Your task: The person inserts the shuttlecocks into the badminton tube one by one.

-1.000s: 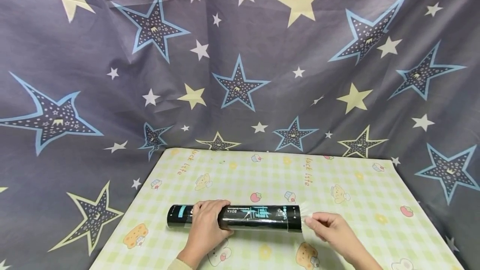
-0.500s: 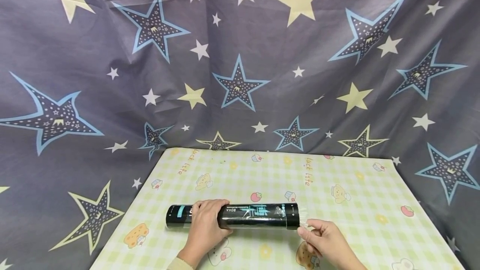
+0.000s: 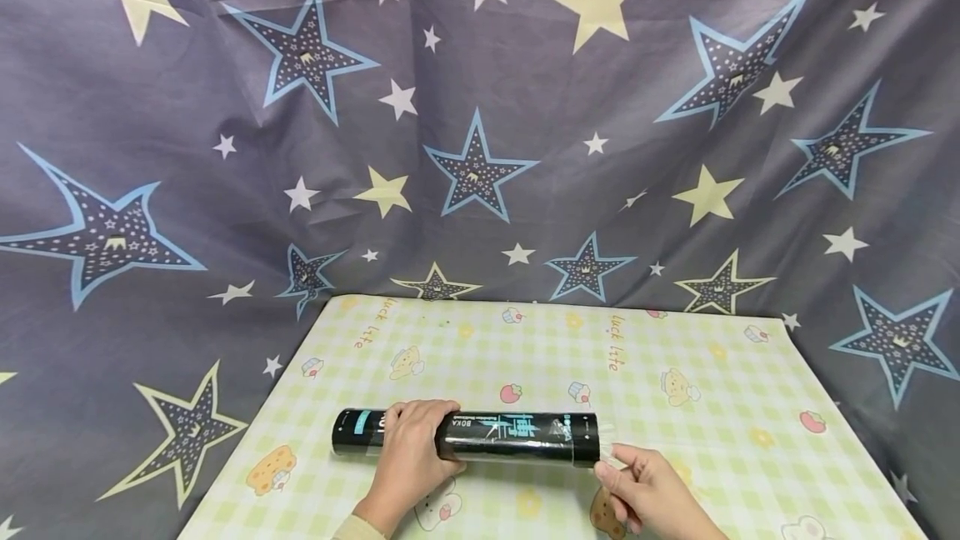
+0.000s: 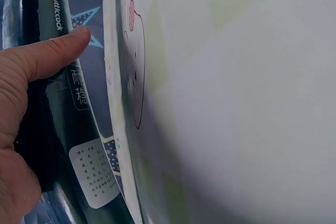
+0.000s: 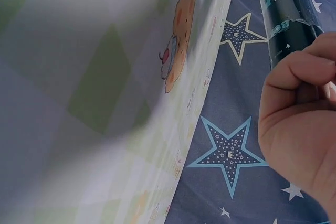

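Observation:
A black shuttlecock tube (image 3: 517, 438) with teal print lies on its side across the near part of the table. My left hand (image 3: 415, 444) grips it left of its middle, fingers over the top; in the left wrist view the thumb (image 4: 58, 53) lies along the printed wall. White feather tips of a shuttlecock (image 3: 607, 438) stick out of the tube's right end. My right hand (image 3: 648, 486) pinches at these feathers with thumb and forefinger, right at the tube's rim. In the right wrist view the curled fingers (image 5: 299, 77) hide the tube's end.
A table (image 3: 720, 407) with a green-and-white checked, cartoon-printed cover lies under the tube. Behind and beside it hangs a dark curtain (image 3: 525, 215) with stars. The table's back edge meets the curtain.
My right hand has shifted left and slightly down, closer to the tube's end, and the feathers stick out less. My left hand keeps its grip in the same place.

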Motion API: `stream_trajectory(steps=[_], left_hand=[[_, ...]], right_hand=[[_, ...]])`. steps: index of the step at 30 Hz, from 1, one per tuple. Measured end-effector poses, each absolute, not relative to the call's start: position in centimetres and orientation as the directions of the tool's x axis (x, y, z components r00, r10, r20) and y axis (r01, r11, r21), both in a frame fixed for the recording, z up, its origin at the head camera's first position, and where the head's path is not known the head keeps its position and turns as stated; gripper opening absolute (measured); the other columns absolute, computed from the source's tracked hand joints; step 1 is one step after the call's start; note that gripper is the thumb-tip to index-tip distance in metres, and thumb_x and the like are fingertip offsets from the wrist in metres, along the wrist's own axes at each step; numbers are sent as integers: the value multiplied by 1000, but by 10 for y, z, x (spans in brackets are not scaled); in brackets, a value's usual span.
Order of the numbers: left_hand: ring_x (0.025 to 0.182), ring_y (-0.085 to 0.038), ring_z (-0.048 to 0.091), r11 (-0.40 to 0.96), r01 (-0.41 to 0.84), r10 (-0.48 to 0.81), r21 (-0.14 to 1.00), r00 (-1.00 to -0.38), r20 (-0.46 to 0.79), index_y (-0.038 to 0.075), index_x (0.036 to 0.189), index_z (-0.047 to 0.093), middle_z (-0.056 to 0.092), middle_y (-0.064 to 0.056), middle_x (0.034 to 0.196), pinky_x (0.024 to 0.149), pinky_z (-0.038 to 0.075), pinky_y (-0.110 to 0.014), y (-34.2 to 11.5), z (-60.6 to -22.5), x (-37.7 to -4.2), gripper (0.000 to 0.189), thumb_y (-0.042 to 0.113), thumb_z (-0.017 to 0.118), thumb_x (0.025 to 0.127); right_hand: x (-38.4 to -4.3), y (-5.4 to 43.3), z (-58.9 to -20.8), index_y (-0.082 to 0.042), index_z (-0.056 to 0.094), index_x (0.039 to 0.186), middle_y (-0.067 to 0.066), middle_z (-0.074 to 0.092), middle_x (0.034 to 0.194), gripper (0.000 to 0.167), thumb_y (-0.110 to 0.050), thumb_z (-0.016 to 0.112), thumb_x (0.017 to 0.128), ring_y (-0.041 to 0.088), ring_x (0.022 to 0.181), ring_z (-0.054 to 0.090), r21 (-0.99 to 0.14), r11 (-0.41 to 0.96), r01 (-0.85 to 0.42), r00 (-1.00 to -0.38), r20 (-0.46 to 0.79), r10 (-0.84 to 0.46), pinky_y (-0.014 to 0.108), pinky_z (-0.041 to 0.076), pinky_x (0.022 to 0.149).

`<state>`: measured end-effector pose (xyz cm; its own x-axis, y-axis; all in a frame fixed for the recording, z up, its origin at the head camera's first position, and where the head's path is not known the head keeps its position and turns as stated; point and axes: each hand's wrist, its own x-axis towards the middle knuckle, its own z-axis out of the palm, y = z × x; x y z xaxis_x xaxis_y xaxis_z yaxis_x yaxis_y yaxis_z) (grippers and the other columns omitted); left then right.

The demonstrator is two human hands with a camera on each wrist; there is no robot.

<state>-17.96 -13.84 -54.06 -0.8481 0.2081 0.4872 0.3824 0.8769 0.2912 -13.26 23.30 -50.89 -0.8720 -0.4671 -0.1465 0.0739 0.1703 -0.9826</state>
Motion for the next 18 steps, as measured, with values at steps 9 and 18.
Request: stream_trajectory(steps=[9,18], left_hand=[[114,-18,68,871,375,205,318,-865,458,26,123,74,79,7,121,101,40,-47,-137,-537,-178,88,35,111,43],[111,-18,69,849,418,237,323,-847,475,25,121,75,79,6,120,99,41,-47,-132,-535,-175,87,33,111,43]], right_hand=[[-131,228,-507,0,53,151,7,52,59,46,-26,53,113,14,46,41,-983,20,180,-793,-157,-588,40,28,44],[-128,217,-510,-1,56,150,-1,54,56,46,-25,57,112,3,46,45,-975,4,222,-780,-180,-599,34,28,45]])
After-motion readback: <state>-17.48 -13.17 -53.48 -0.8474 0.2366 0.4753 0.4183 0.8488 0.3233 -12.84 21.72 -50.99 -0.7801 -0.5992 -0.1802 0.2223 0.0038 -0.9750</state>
